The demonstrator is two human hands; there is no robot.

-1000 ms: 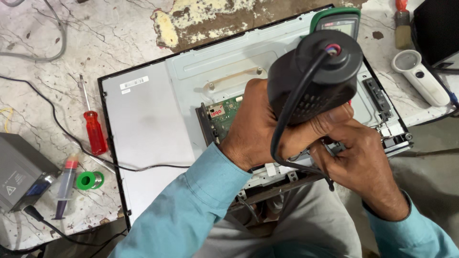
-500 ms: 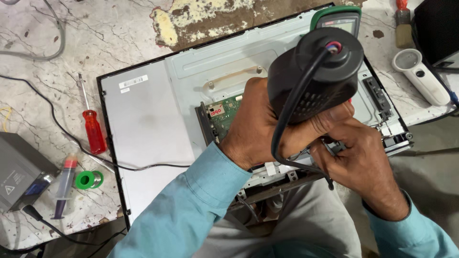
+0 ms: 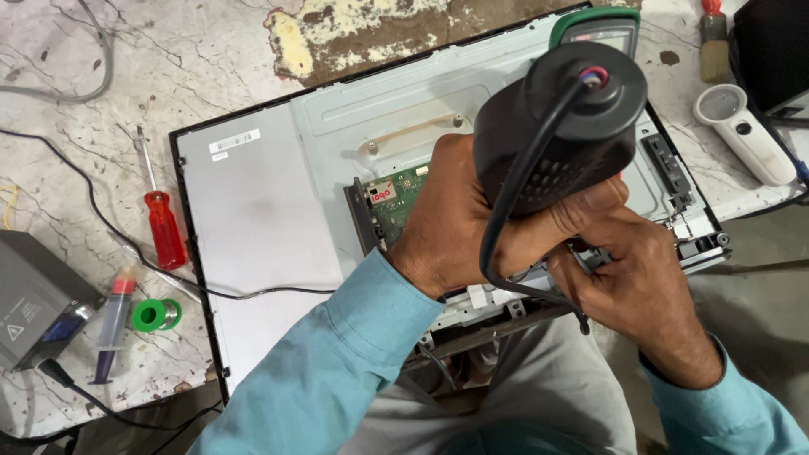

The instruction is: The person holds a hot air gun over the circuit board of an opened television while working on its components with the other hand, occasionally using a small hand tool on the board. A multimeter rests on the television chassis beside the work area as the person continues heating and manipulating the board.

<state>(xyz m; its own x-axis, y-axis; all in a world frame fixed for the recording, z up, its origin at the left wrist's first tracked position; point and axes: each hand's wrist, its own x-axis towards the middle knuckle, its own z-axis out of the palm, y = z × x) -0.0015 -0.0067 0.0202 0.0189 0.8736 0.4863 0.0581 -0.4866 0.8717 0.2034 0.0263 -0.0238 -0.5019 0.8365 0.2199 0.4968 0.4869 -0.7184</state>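
Repair workshop: opened screen panel (image 3: 270,211), screwdriver (image 3: 164,227)

We are seeing the panel (image 3: 253,219) lying flat on the surface (image 3: 202,59), with the circuit board (image 3: 396,198) sitting in it near the middle. Our left hand (image 3: 459,223) is hovering over that board, gripping the heat gun (image 3: 556,126), and our right hand (image 3: 640,286) is lying just to its right, touching it. Behind the gun, the meter (image 3: 602,25) is resting at the panel's far edge. Left of the panel, the screwdriver (image 3: 160,219) is lying, with the syringe (image 3: 114,324) and the tape roll (image 3: 153,314) nearer us, and the box (image 3: 34,303) further left. Right of the panel, the magnifier (image 3: 742,131) is lying, with the brush (image 3: 713,34) behind it.
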